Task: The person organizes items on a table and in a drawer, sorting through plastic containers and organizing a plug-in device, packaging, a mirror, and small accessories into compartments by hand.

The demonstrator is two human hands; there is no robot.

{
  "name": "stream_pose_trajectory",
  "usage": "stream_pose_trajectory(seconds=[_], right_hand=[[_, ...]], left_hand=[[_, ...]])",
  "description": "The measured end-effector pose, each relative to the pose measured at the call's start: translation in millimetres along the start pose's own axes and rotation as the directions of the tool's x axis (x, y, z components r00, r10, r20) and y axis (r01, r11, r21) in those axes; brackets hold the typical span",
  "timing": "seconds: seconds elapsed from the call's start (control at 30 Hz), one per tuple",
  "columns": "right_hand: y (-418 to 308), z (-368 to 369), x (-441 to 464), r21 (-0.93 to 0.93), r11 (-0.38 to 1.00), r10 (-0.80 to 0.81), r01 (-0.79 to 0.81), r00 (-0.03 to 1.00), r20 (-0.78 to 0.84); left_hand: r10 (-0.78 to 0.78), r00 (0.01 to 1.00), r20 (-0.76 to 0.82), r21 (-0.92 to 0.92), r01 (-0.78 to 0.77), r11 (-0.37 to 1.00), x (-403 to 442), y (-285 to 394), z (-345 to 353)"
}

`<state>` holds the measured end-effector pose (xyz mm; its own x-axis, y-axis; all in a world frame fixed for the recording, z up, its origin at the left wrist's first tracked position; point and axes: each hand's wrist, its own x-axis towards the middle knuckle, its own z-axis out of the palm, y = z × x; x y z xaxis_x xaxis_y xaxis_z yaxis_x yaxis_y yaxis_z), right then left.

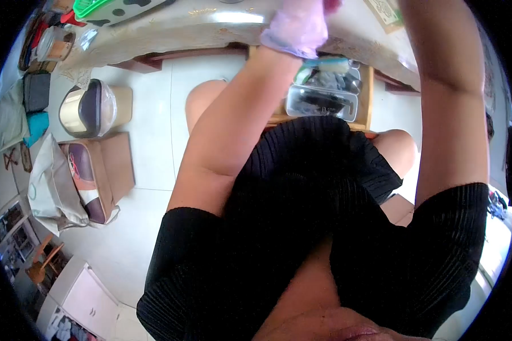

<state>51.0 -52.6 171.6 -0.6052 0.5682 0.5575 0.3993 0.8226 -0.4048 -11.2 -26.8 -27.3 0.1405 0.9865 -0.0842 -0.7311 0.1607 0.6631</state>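
Note:
A thin, pale purple glove covers my left hand (297,27), which reaches over the edge of the covered table (210,28). Its fingers run into the top edge of the view, so what they hold, if anything, is hidden. Beside it a small piece of something dark pink (333,5) shows. My right forearm stretches up over the table's right part, and my right hand is outside the view. Below my left wrist, an open wooden drawer (370,96) contains a clear plastic tray (322,116) and several small items.
A green-rimmed container (88,8) and a patterned card (384,14) lie on the table. A clear jar (54,44) stands at the upper left. On the floor at left are a bin (81,109), a brown box (116,169) and a white bag (54,184). My knees flank the drawer.

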Motion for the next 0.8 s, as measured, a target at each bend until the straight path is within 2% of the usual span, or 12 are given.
stream_pose_trajectory(seconds=[0.13,0.27,0.3,0.33,0.37,0.4,0.43,0.47,0.63,0.67,0.73,0.8], right_hand=[[0.9,-36.4,-83.7,0.032,0.974,0.226,-0.224,0.967,-0.121],[26.1,-23.9,-180.5,0.158,0.840,0.537,-0.518,0.835,-0.118],[31.5,-15.7,-200.6,0.208,0.601,0.779,-0.772,0.624,0.061],[39.1,-6.6,-224.1,0.096,0.406,0.906,-0.909,0.414,0.085],[68.7,2.5,-267.1,0.131,0.507,0.840,-0.852,0.523,0.149],[74.3,11.6,-278.5,0.050,0.398,0.899,-0.916,0.400,0.178],[89.6,21.5,-301.6,-0.003,0.396,0.905,-0.918,0.390,0.174],[108.9,25.5,-317.8,-0.167,0.386,0.901,-0.907,0.331,0.280],[123.0,34.9,-342.9,-0.365,0.463,0.876,-0.807,0.355,0.327],[127.7,37.4,-350.0,-0.361,0.460,0.877,-0.811,0.353,0.325],[138.6,45.9,-367.4,-0.264,0.494,0.803,-0.828,0.319,0.503],[124.3,47.1,-359.7,-0.329,0.507,0.810,-0.797,0.310,0.498]], left_hand=[[-0.003,1.000,0.004,-0.030,0.003,1.000,5.9,7.6,-6.1],[0.042,0.998,0.056,0.047,-0.045,0.998,-14.3,18.9,2.5],[0.009,0.996,0.086,0.071,-0.015,0.997,-13.1,19.1,-0.6],[-0.001,0.996,0.088,0.079,-0.006,0.997,-15.2,21.2,0.8],[0.003,0.998,0.068,0.127,-0.012,0.992,-19.6,24.3,5.6],[0.010,0.999,0.049,0.173,-0.018,0.985,-21.8,26.7,7.4],[0.031,0.998,0.054,0.153,-0.039,0.987,-18.0,23.7,5.0],[0.025,0.998,0.057,0.160,-0.034,0.987,-17.1,21.0,4.4],[0.054,0.995,0.080,0.214,-0.070,0.974,-19.7,19.8,6.8],[0.045,0.996,0.080,0.257,-0.065,0.964,-21.4,19.4,9.0],[0.042,0.995,0.086,0.259,-0.063,0.964,-25.6,18.2,12.5],[0.036,0.995,0.088,0.261,-0.058,0.964,-26.9,17.2,12.5]])
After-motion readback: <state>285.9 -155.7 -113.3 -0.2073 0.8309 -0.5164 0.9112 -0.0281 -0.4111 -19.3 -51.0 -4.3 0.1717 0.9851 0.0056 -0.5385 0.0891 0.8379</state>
